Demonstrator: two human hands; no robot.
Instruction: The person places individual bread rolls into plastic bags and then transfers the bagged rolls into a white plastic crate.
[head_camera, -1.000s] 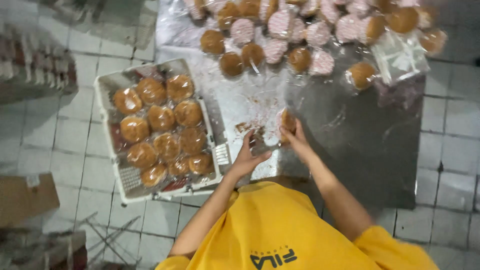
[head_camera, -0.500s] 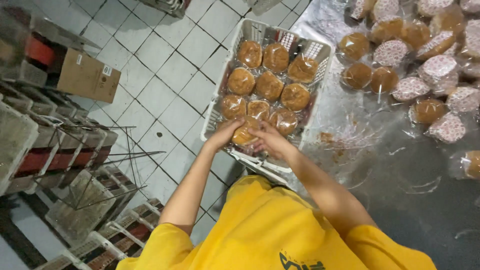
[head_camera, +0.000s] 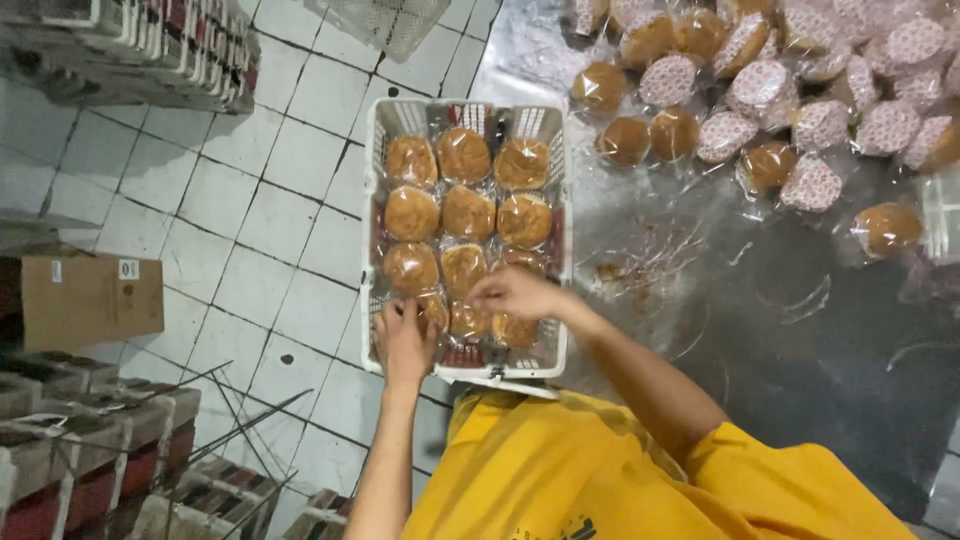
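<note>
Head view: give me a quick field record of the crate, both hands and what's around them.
crate: white plastic crate on a tiled floor, holding wrapped round buns in rows of three
left hand: left hand at the crate's near left corner, fingers on a wrapped bun there
right hand: right hand over the near row, fingertips down on a bun
hold: cannot tell whether either hand grips a bun
beside crate: clear plastic sheet with a pile of loose wrapped buns
far left: cardboard box, stacked crates
</note>
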